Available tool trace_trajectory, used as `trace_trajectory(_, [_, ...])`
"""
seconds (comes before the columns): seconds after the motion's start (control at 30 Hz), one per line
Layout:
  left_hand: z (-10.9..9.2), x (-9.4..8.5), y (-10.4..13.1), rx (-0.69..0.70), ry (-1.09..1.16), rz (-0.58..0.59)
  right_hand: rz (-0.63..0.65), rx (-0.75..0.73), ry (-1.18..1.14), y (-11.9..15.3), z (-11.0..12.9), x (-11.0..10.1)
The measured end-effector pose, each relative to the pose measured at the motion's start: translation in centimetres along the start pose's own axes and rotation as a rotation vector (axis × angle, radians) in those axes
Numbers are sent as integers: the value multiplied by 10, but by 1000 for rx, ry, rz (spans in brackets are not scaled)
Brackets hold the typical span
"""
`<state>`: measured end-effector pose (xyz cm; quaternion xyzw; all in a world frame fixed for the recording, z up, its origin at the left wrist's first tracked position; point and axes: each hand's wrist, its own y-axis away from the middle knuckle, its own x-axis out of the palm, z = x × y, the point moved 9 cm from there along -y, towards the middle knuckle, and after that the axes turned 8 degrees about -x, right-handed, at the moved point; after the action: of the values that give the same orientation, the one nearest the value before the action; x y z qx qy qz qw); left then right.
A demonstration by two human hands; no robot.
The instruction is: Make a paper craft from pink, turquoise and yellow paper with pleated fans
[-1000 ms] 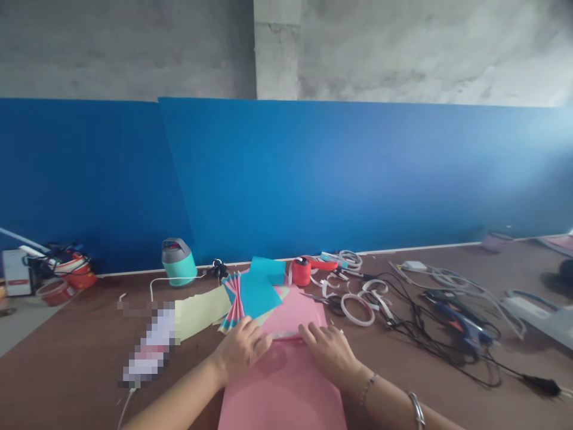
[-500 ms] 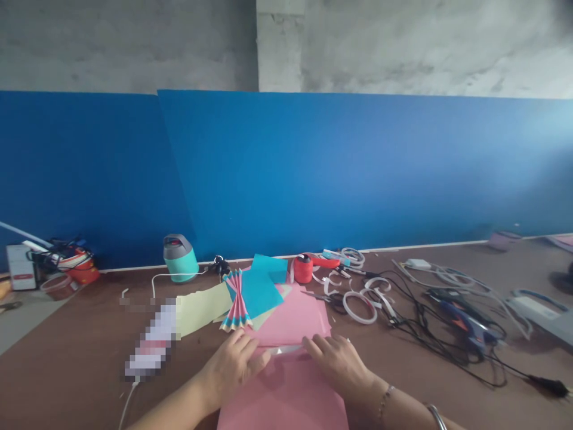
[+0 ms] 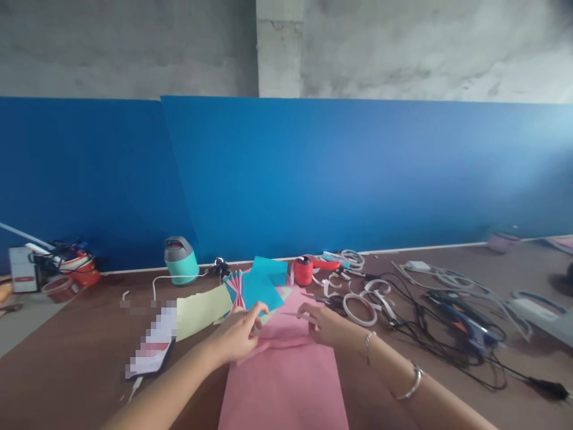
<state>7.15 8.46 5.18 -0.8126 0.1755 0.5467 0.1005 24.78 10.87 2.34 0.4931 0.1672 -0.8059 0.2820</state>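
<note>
A pink sheet (image 3: 286,388) lies near the front edge, its far edge raised slightly over more pink paper (image 3: 290,325). My left hand (image 3: 242,334) is above the far left part of this paper, thumb and index finger bent and apart. Across from it, my right hand (image 3: 326,325) has its fingers pinched on a thin pale strip (image 3: 302,316), whose left end is blurred. Beyond my left hand stands a folded pink and blue paper fan (image 3: 239,289), partly hidden, beside blue sheets (image 3: 264,286).
Pale yellow paper (image 3: 201,309) and a pixelated phone-like object (image 3: 154,346) lie left. Behind are a turquoise container (image 3: 181,263) and a red spool (image 3: 303,271). Right of my hands are a white tape ring (image 3: 359,309), tangled black cables and a blue tool (image 3: 470,325).
Both hands have lifted from the far edge of the front pink sheet and moved away from me. The white strip along that edge no longer shows there; a thin strip is at my right fingers.
</note>
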Motion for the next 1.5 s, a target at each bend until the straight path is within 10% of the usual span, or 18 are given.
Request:
trace_trajectory(0.43, [4, 19, -3, -191, 200, 323, 271, 91, -182, -14, -22, 15])
trace_trajectory(0.87, [0, 12, 1, 58, -156, -264, 2, -6, 243, -6, 0, 2])
trace_trajectory(1.27, [-17, 23, 8, 103, -491, -382, 73, 151, 199, -4, 12, -10])
trace_trajectory(1.5, [3, 22, 12, -49, -321, -268, 182, 153, 18, -14, 9, 0])
